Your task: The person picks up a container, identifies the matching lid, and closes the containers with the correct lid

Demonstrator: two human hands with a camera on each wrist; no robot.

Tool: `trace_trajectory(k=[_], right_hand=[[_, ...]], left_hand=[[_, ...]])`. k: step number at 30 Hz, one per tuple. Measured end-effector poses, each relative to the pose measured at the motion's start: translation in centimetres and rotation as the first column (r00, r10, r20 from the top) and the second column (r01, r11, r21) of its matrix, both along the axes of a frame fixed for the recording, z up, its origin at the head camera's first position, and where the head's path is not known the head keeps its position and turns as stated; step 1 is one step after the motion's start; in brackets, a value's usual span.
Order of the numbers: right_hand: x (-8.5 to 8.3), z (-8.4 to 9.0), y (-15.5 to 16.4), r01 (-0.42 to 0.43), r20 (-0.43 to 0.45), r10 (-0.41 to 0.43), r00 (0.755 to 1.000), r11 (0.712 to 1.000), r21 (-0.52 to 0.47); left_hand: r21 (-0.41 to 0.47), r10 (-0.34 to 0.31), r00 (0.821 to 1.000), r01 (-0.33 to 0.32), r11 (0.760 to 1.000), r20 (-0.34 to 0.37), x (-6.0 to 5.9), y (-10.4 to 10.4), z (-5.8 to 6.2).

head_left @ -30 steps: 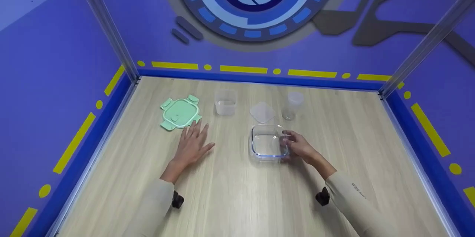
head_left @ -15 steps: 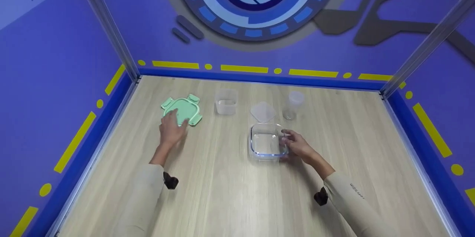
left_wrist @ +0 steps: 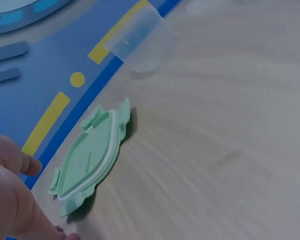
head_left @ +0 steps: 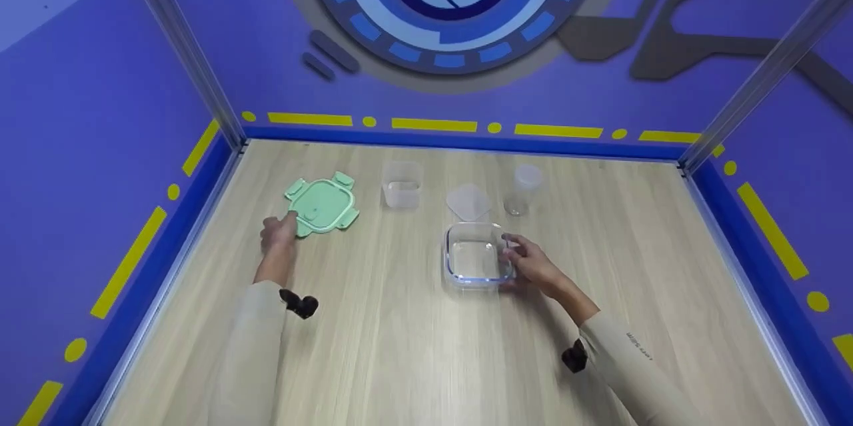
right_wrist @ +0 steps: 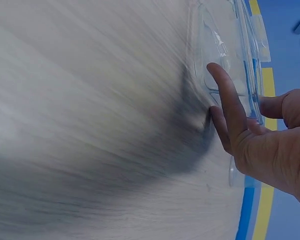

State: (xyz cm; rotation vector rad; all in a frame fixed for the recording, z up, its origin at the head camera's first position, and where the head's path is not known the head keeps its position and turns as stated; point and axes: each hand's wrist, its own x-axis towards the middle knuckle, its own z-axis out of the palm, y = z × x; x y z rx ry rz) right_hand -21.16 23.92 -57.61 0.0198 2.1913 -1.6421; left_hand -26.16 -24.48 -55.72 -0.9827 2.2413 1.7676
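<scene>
A mint-green snap lid (head_left: 322, 206) lies at the far left of the wooden table (head_left: 400, 346). My left hand (head_left: 278, 233) pinches its near-left corner. In the left wrist view the green lid (left_wrist: 90, 157) sits tilted with a dark shadow under its edge, beside my left hand (left_wrist: 10, 200). A clear square glass container (head_left: 474, 258) stands mid-table. My right hand (head_left: 526, 263) grips its right wall. In the right wrist view the fingers (right_wrist: 225, 100) lie along the outside of the glass container (right_wrist: 225, 50), with the thumb at the rim.
Behind the glass container stand a small translucent plastic box (head_left: 402, 191), a flat translucent lid (head_left: 470, 203) and a clear plastic cup (head_left: 523, 189). Purple walls with a blue base strip (head_left: 466, 143) close in the table on three sides.
My left hand went from lying flat on the table to the green lid, then drew back to its near-left corner. The right hand stayed on the glass container.
</scene>
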Motion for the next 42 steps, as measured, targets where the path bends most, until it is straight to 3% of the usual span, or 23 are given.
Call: trace_trajectory(k=[2,4,6,8,14,16,17,19,23,27,35,39,42], right_hand=[[0.0,0.0,-0.1,-0.003,0.007,0.003,1.0,1.0,-0.002],[0.0,0.0,-0.1,-0.002,0.005,0.002,1.0,1.0,-0.002],[0.0,-0.1,-0.1,-0.005,0.005,0.005,1.0,1.0,-0.002],[0.0,-0.1,-0.1,-0.003,0.005,0.003,1.0,1.0,-0.001],[0.1,-0.2,0.0,-0.008,-0.004,0.008,1.0,1.0,-0.005],[0.1,-0.2,0.0,0.0,0.002,0.0,1.0,1.0,-0.01],[0.1,-0.2,0.1,-0.002,0.002,0.002,1.0,1.0,-0.008],[0.1,-0.2,0.1,0.003,0.0,-0.003,1.0,1.0,-0.001],[0.1,-0.2,0.0,0.002,-0.026,-0.002,1.0,1.0,0.03],[0.0,-0.3,-0.1,-0.012,-0.047,0.015,0.999,0.998,0.063],[0.0,-0.3,-0.1,-0.021,-0.036,0.024,0.999,0.997,0.078],[0.2,-0.3,-0.1,-0.016,-0.029,0.018,0.999,0.998,0.064],[0.3,-0.3,0.0,-0.016,-0.037,0.018,0.999,0.999,0.046]], left_hand=[[0.12,0.059,0.998,-0.058,0.991,-0.009,-0.1,0.1,0.2],[0.283,0.136,0.99,-0.118,0.952,-0.046,-0.5,0.2,0.4],[0.444,0.218,0.973,-0.162,0.881,-0.076,-0.8,0.3,0.5],[0.551,0.304,0.95,-0.215,0.806,-0.074,-1.0,0.4,0.6],[0.724,0.507,0.862,-0.354,0.592,0.007,-1.2,0.6,0.6],[0.748,0.534,0.844,-0.381,0.544,0.042,-1.3,0.6,0.5],[0.75,0.537,0.842,-0.393,0.533,0.06,-1.4,0.7,0.5],[0.733,0.517,0.852,-0.404,0.547,0.084,-1.5,0.7,0.4],[0.707,0.434,0.896,-0.368,0.604,0.096,-1.9,0.6,0.2],[0.718,0.366,0.925,-0.327,0.614,0.108,-2.1,0.6,0.1],[0.664,0.328,0.931,-0.347,0.662,0.16,-2.5,1.2,0.1],[0.651,0.317,0.935,-0.339,0.679,0.157,-2.7,1.6,0.1],[0.632,0.305,0.945,-0.31,0.71,0.121,-2.9,2.0,0.1]])
